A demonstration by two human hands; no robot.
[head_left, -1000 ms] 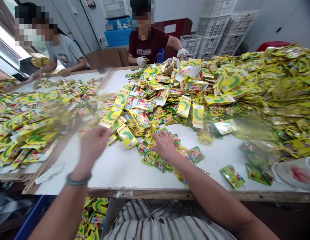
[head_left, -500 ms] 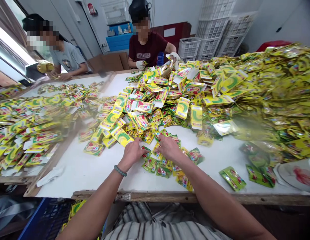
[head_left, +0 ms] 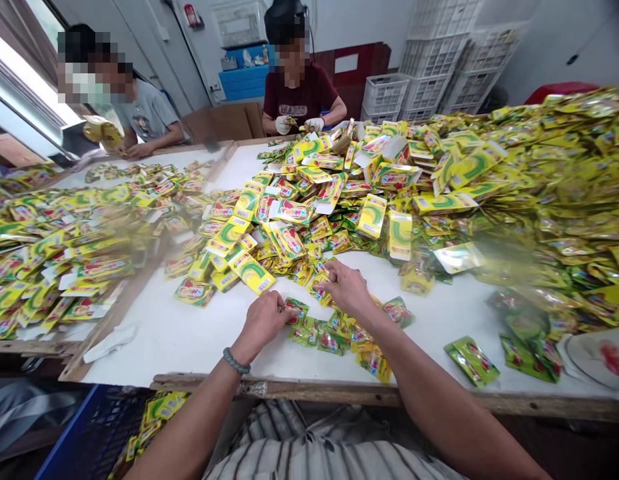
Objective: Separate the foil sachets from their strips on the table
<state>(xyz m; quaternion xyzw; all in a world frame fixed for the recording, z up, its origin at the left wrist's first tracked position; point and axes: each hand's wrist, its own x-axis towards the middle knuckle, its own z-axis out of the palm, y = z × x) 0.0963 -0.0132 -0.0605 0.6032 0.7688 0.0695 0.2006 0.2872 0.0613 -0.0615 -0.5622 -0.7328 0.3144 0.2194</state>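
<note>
Moved: since a second ago the left hand (head_left: 264,319) has come right, from the boxes (head_left: 252,272) to the sachets (head_left: 332,341); a printed box (head_left: 194,292) now lies at the heap's left foot.
Printed box: flat; its lettering seems to read TWINS, though I can't be sure.
Left hand: I see fingers pinched on a green sachet (head_left: 295,311), mid-table; a light pinch on slick film could slip.
Far shirt (head_left: 293,110): reads MARIS.
Heap: barcodes show, digits too small for me; tugging low could slide boxes down.
Right hand (head_left: 346,287): fingers bent at a yellow sachet (head_left: 315,293); I can't tell whether they grip.
Right forearm (head_left: 424,373): a sweep could push sachets off the near edge.
Cup (head_left: 596,360): far right, red print, no readable words.
</note>
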